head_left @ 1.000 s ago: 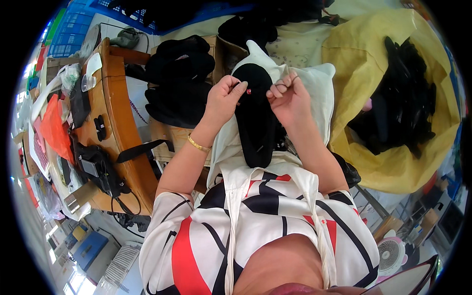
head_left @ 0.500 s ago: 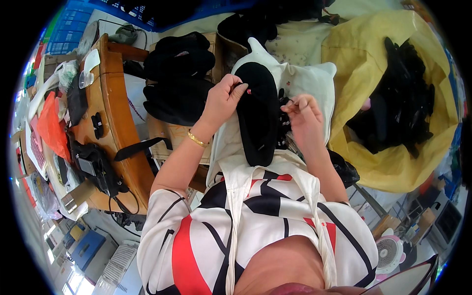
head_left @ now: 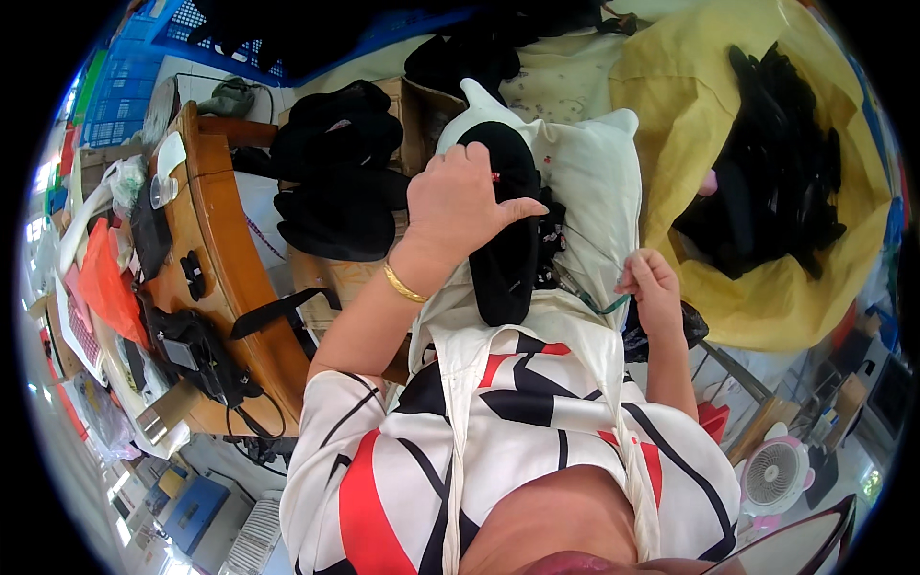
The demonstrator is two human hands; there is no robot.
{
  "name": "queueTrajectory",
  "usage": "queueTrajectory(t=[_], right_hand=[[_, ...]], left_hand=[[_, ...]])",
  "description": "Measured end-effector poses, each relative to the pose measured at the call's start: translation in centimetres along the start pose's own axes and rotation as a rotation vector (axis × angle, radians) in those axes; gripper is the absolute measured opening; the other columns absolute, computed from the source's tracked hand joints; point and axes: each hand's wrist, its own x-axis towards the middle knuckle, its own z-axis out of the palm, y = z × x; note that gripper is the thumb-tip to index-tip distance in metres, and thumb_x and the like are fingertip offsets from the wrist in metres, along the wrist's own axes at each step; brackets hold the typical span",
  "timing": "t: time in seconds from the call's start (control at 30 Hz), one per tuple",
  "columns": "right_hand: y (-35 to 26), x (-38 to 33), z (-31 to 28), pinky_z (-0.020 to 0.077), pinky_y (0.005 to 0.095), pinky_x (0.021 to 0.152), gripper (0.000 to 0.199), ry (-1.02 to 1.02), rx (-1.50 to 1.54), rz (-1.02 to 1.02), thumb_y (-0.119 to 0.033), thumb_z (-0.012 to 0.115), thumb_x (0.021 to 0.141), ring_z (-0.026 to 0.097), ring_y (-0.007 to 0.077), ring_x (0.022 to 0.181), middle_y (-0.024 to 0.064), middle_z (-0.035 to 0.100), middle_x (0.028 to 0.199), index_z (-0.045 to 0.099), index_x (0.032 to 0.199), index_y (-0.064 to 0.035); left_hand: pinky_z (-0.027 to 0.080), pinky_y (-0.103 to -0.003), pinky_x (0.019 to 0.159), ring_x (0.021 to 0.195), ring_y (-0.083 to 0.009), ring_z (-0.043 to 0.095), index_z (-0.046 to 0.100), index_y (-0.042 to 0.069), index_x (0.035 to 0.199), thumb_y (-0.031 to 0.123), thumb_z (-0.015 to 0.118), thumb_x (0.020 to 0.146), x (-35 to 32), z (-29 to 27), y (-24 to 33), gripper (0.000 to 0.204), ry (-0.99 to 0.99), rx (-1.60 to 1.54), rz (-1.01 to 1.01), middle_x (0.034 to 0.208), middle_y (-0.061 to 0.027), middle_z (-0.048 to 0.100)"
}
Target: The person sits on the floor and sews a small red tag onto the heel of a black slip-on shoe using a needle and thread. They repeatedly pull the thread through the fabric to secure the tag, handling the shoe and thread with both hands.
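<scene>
Head view:
- Left hand (head_left: 460,206), centre frame, curled closed on black fabric piece (head_left: 503,225); small red-tipped thing at fingertips, prob a pin or needle head, too small to be sure.
- Black fabric piece lying upright over white cushion (head_left: 585,182), centre frame, lower end hanging toward lap.
- Right hand (head_left: 652,283), right of centre, pinched shut on teal-handled tool (head_left: 604,305), poss snips; blades not visible.
- Risk: grip only at top of fabric, so lower end could slide off cushion if left hand loosens.
- Risk: sharp tip near left fingers, could prick if fabric shifts; tool near apron (head_left: 537,335) edge could snag it.
- Risk: thin thread running between hands, barely visible, could tangle or snap w/ a hard pull.
- Hidden: left palm side and what exactly fingers pinch; right fingertips mostly covered by own hand.
- Hidden: dark bundle (head_left: 551,235) just right of fabric piece, shape unclear.
- Hard to read: black pile (head_left: 340,182) upper left and black items in yellow sack (head_left: 690,115) upper right merge into dark masses, no piece count possible.
- Wooden table (head_left: 225,249) left, clutter warped by lens rim.
</scene>
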Motion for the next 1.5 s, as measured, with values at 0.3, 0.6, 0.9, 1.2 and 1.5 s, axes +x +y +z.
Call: queueTrajectory(t=[0.3,0.6,0.9,1.2,1.5], right_hand=[[-2.4,1.1,3.5,0.0523,0.0257,0.07,0.013,-0.205,0.043,0.043,-0.012,0.057,0.098,0.061,0.0092,0.074,0.0032,0.064,0.081,0.061,0.102,-0.0003],[-5.4,4.6,12.6,0.0421,0.022,0.049,0.009,-0.347,-0.092,-0.04,-0.015,0.058,0.097,0.052,0.0058,0.053,0.0004,0.058,0.066,0.058,0.1,-0.0063],[-4.2,7.0,14.8,0.0506,0.0385,0.065,0.013,-0.304,-0.498,-0.279,-0.012,0.057,0.087,0.065,0.0331,0.069,0.0195,0.065,0.076,0.061,0.094,-0.0007],[-4.5,7.2,14.7,0.0513,0.0426,0.071,0.015,-0.303,-0.568,-0.323,-0.011,0.055,0.084,0.065,0.0375,0.077,0.0206,0.067,0.08,0.063,0.092,0.0001],[-2.1,7.2,15.8,0.0479,0.0451,0.053,0.01,-0.18,-0.945,-0.635,-0.009,0.054,0.089,0.064,0.035,0.063,0.0144,0.065,0.072,0.049,0.096,-0.0034]], left_hand=[[0.05,-0.036,0.053,0.064,-0.0272,0.064,0.056,0.005,0.078,0.049,0.074,0.076,1.8,1.3,0.7,0.048,-0.031,0.062,-0.031,0.069,-0.0106,0.06],[0.047,-0.022,0.052,0.057,-0.004,0.056,0.065,0.001,0.089,0.017,0.071,0.087,0.2,1.8,-2.2,0.018,-0.114,-0.733,-0.448,0.07,0.0019,0.061],[0.048,-0.02,0.05,0.056,-0.0043,0.057,0.064,0.0,0.091,0.013,0.068,0.089,-0.7,2.0,-2.2,0.013,-0.119,-1.12,-0.636,0.071,0.0016,0.06],[0.048,-0.02,0.049,0.056,-0.0039,0.057,0.064,0.0,0.09,0.014,0.069,0.089,-0.6,2.1,-2.1,0.014,-0.127,-1.068,-0.63,0.071,0.0011,0.061],[0.047,-0.021,0.046,0.051,-0.007,0.056,0.062,0.001,0.083,0.014,0.068,0.087,0.8,1.5,-3.1,0.015,-0.312,-1.003,-0.712,0.07,-0.0005,0.06]])
